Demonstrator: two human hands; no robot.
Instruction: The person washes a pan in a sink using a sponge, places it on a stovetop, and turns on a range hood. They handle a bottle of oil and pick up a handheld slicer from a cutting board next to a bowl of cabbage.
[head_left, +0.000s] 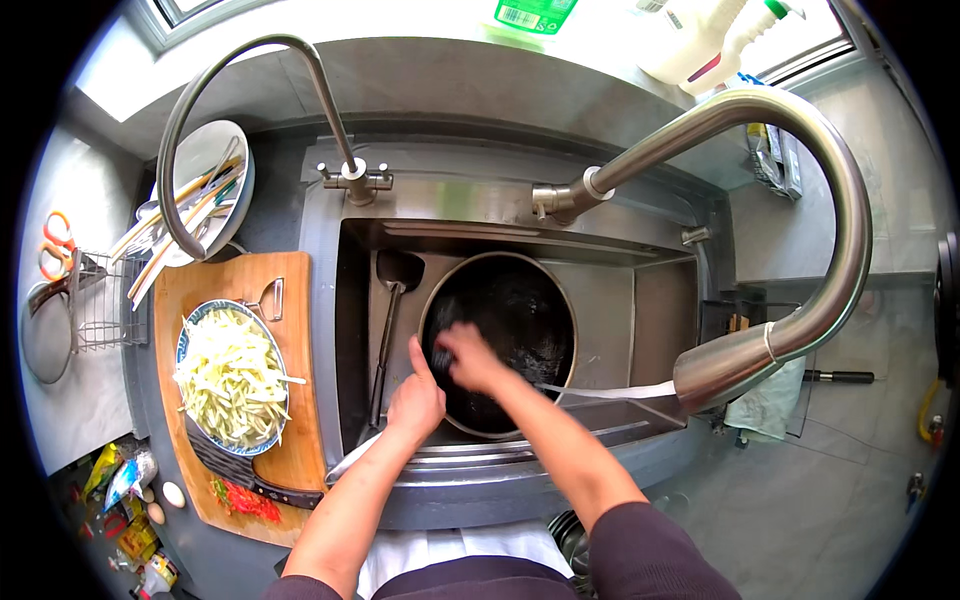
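Note:
A round dark wok (517, 300) lies in the stainless steel sink (600, 277). My left hand (416, 401) grips the wok's left rim, thumb up along the edge. Inside the wok, my right hand (469, 356) is blurred and bent over something dark against the left inner wall; what it holds is not clear. Water (615, 391) streams from the large faucet (727, 375) on the right towards the wok, passing by my right forearm. A dark metal wok spatula (390, 322) leans in the sink, left of the wok.
Left of the sink, a wooden cutting board (300, 360) bears a bowl of pale shredded vegetable (232, 375), a peeler (271, 300), a cleaver (232, 461) and chopped red pieces (251, 502). A thin faucet (360, 180) arches above. Eggs (173, 494) lie near the board.

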